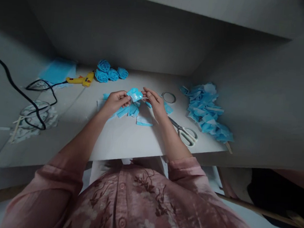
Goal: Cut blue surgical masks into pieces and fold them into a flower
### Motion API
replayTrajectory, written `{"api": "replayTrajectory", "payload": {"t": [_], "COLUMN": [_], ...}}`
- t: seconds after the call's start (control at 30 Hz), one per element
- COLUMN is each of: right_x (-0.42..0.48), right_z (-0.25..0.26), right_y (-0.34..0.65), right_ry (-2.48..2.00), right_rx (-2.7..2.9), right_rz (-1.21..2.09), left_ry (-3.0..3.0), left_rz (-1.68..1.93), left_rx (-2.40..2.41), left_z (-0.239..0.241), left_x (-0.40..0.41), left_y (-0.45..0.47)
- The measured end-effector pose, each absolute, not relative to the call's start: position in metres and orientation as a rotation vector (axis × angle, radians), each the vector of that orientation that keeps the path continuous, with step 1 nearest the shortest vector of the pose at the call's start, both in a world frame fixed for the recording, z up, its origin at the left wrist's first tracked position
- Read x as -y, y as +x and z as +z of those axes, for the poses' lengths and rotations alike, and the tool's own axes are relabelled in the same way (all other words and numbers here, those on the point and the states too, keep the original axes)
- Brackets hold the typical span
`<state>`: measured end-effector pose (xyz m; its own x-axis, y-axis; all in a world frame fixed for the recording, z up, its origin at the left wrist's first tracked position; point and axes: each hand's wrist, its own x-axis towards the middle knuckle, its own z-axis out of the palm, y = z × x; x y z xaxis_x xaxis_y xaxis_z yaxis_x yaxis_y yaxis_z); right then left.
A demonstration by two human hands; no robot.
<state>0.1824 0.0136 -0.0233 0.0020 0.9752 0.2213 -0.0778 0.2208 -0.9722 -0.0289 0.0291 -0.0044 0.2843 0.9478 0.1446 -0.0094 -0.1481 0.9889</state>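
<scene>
A small folded piece of shiny blue fabric is held up between my two hands over the middle of the table. My left hand pinches its left edge between thumb and fingers. At its right edge my right hand has its fingertips closed on the piece, with the index finger partly stretched. Cut blue-and-white fabric strips lie on the table just below the hands. To the right of my right hand are a wire ring and scissors with pale handles.
Several blue fabric roses sit at the back left, beside a yellow glue gun. Its black cord loops across the left side. Flat blue sheets lie behind it. A heap of crumpled blue pieces stands at the right wall.
</scene>
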Motion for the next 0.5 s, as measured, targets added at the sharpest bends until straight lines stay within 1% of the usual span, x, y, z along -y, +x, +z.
{"api": "replayTrajectory", "payload": {"t": [0.1, 0.3, 0.5], "right_x": [-0.010, -0.015, -0.016], "right_z": [-0.021, -0.028, -0.034], "right_y": [0.178, 0.175, 0.170], "right_ry": [-0.898, -0.922, -0.865], "right_rx": [1.239, 1.307, 1.299], "right_rz": [1.211, 1.096, 1.126], "left_ry": [1.507, 1.492, 1.474], "left_rz": [1.018, 0.968, 1.014], "left_rx": [-0.883, -0.882, -0.933], "left_z": [-0.010, -0.013, -0.012], "left_x": [-0.029, -0.028, -0.023], "left_y": [-0.028, -0.023, -0.018]}}
